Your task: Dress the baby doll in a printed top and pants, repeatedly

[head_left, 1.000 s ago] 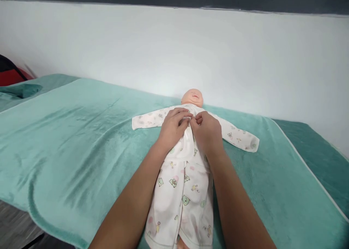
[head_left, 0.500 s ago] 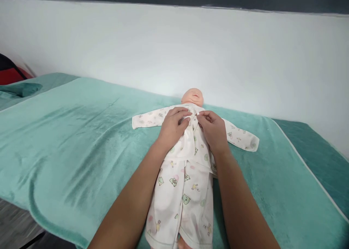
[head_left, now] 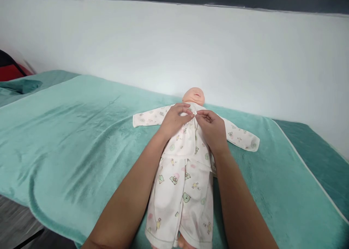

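Note:
A baby doll (head_left: 194, 95) lies on its back, dressed in a white printed baby shirt (head_left: 181, 141) and matching pants (head_left: 170, 194). The sleeves are spread out to both sides. My left hand (head_left: 177, 118) is at the upper chest, thumb and fingertips pinched on the shirt's front edge. Close against it, my right hand (head_left: 211, 127) pinches the other side of the front opening, fingers curled. The fingertips of both hands almost meet below the doll's chin. Whatever fastener may be between them is too small to make out.
A light green plush blanket (head_left: 81, 132) covers the table, with a darker green cover (head_left: 305, 143) under it. A white wall (head_left: 163, 45) stands right behind the doll's head. Something red and black (head_left: 11, 68) is at the far left.
My left hand has moved slightly up and right, and its thumb and fingers have closed together near my right fingertips. The shirt front lies flatter. My right hand has barely moved.

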`<control>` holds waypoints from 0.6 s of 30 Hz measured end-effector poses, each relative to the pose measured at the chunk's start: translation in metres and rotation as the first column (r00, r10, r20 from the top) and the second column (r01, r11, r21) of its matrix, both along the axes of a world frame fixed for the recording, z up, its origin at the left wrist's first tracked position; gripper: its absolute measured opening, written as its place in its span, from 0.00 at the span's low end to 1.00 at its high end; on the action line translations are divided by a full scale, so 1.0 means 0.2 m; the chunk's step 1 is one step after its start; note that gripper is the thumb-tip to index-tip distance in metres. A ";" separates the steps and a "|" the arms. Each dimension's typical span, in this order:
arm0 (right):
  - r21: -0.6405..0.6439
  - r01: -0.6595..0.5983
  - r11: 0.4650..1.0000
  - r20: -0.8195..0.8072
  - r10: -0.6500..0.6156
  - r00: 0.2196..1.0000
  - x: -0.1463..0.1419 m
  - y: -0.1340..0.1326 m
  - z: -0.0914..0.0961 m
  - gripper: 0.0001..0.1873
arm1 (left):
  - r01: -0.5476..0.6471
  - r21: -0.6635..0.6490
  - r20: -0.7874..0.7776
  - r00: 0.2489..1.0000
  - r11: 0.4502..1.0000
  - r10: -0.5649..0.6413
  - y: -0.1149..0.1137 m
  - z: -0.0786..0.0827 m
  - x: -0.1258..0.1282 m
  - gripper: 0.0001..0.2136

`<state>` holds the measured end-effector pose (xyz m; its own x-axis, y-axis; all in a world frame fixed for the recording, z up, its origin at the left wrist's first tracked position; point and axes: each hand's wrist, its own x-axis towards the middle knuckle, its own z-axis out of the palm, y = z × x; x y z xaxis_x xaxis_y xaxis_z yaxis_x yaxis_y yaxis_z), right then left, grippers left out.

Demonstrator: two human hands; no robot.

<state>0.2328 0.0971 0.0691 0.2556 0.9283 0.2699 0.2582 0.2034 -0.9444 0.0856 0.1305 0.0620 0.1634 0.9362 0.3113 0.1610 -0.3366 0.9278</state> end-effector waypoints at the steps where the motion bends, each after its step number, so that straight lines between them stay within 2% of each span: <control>1: -0.001 -0.009 1.000 0.003 0.009 1.000 0.00 0.00 0.00 0.10 | -0.006 0.002 -0.005 1.000 1.000 0.006 0.00 0.00 0.00 0.02; 6: -0.009 -0.041 0.999 0.047 0.041 0.998 -0.01 -0.01 0.01 0.12 | -0.021 0.004 -0.027 0.999 1.000 0.022 0.00 0.00 0.00 0.03; 10: -0.022 -0.040 0.999 0.126 0.042 0.991 -0.01 -0.02 0.02 0.12 | 0.010 0.007 -0.044 0.999 1.000 -0.010 -0.01 0.01 -0.01 0.05; 15: 0.026 -0.034 0.999 0.288 0.025 0.957 -0.02 -0.04 0.03 0.12 | 0.048 -0.023 -0.028 0.998 0.999 -0.049 -0.02 0.03 -0.01 0.10; 18: 0.042 -0.042 0.998 0.331 0.026 0.943 -0.02 -0.04 0.03 0.13 | 0.039 -0.051 -0.008 0.999 0.998 -0.039 -0.03 0.04 -0.01 0.09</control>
<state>0.2290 0.0896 0.0747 0.1132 0.9188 0.3782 0.5462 0.2604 -0.7961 0.0842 0.1240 0.0694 0.2027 0.9437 0.2615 0.1568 -0.2949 0.9426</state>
